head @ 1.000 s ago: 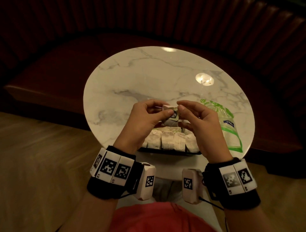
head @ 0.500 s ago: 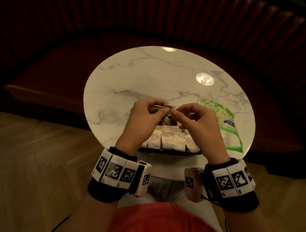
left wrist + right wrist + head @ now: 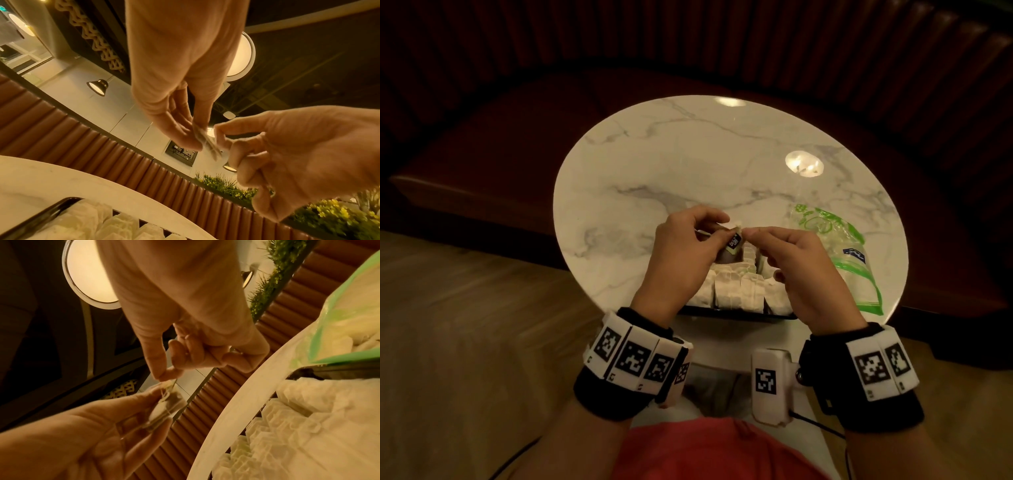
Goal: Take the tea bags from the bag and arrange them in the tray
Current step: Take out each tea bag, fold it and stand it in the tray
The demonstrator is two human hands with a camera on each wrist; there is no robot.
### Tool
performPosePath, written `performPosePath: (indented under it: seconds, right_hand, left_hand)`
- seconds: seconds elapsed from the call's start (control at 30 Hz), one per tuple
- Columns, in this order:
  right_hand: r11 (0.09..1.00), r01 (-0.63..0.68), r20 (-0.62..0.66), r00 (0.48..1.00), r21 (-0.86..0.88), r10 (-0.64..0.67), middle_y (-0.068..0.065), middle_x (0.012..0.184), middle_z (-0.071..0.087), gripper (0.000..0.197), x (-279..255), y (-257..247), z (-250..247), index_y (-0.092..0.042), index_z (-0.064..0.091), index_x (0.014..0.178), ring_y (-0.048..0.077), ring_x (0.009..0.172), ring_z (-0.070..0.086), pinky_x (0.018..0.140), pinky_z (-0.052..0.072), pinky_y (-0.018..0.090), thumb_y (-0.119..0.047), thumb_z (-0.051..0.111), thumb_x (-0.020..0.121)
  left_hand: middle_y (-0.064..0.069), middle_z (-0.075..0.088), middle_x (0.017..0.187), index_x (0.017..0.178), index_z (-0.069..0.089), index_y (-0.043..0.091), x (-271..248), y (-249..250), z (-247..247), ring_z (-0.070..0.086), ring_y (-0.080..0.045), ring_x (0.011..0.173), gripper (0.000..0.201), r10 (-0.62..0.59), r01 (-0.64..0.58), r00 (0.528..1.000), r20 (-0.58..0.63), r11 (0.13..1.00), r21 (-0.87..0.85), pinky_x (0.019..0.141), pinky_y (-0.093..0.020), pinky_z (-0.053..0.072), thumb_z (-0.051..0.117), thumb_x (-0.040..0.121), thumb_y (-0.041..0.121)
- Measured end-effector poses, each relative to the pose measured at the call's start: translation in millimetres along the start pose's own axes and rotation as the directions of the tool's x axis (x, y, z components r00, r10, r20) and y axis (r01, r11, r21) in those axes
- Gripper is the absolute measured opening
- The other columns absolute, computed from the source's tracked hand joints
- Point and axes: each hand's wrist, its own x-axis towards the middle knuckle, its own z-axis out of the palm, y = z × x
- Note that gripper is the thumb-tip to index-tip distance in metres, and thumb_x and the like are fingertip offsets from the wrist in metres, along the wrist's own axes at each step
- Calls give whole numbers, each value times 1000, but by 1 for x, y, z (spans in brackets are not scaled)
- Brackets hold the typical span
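Both hands hold one tea bag (image 3: 732,244) just above the black tray (image 3: 722,313). My left hand (image 3: 714,230) grips the bag's body between thumb and fingers. My right hand (image 3: 751,234) pinches its top edge, where a string shows. In the left wrist view the tea bag (image 3: 207,143) sits edge-on between the left hand (image 3: 191,139) and the right hand (image 3: 218,131). In the right wrist view the right hand (image 3: 166,378) nips the top of the tea bag (image 3: 166,405). Several white tea bags (image 3: 739,291) stand in rows in the tray.
The clear plastic bag with green print (image 3: 835,246) lies right of the tray on the round marble table (image 3: 688,154), with tea bags inside the plastic bag (image 3: 339,305). The tray sits at the table's near edge. A dark padded bench curves behind the table.
The tea bag has turned in my hands. My right fingers shifted from its side to pinching its top edge, while the left hand kept hold. Both hands stayed over the tray.
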Motion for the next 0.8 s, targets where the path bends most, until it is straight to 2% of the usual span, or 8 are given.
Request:
performPosePath:
  seconds: [0.13,0.2,0.3,0.4,0.5,0.67,0.73,0.8]
  right_hand:
    - [998,64,-25,998,10,-64,-14,71,72,15,-1,-1,-1,-9,74,96,-11,69,61,59,40,1,-13,60,92]
    - [991,131,-73,989,-2,-131,-7,79,72,15,0,-1,-2,-7,74,98,-7,74,63,63,42,4,-12,61,92]
    - [980,187,-60,980,-67,-191,2,82,64,18,0,1,-3,-14,71,107,-2,71,59,64,43,8,-16,65,91]
    - [986,136,-16,990,-100,-138,5,93,72,17,1,6,-3,-16,72,106,11,84,66,71,49,22,-20,66,90]
    - [991,109,-51,992,-77,-113,2,86,74,10,3,9,-2,-15,74,94,19,84,66,71,48,32,-20,66,90]
    - [992,121,-51,991,-40,-123,-1,74,72,8,3,8,-1,-11,74,88,3,68,64,58,45,12,-15,67,89]
    - [992,119,-65,991,-36,-121,3,74,72,11,3,8,0,-6,74,90,3,65,63,56,45,12,-15,67,89]
    - [992,116,-89,989,-38,-119,4,74,73,12,3,9,0,-7,74,89,6,68,65,60,49,18,-18,68,88]
  left_hand:
    - [6,72,84,97,72,19,0,0,0,69,-5,74,8,18,-18,1000,-5,1000,7,67,-16,55,71,89,19]
    - [1,72,85,100,73,13,0,0,-1,70,-7,74,11,-23,24,1000,17,998,-66,63,-18,55,69,90,16]
    - [-8,73,91,107,71,8,0,0,-3,73,-15,79,18,-79,96,991,106,983,-160,62,-24,57,68,91,14]
    - [-9,75,92,106,70,8,-2,0,-3,74,-19,78,17,-109,143,979,171,969,-200,64,-26,57,66,92,16]
    - [-8,75,92,101,72,10,-1,-3,-3,73,-18,81,15,-136,180,970,203,959,-218,67,-26,57,61,95,19]
    - [-3,70,81,91,69,11,0,-4,3,68,-10,72,17,-180,224,963,202,948,-226,63,-24,55,56,98,20]
    - [-4,67,82,90,67,10,0,-4,5,68,-14,77,21,-189,234,960,206,947,-219,65,-28,58,54,99,24]
    - [-7,68,84,96,67,6,0,-3,7,69,-21,81,26,-186,245,952,244,939,-242,71,-34,60,55,98,29]
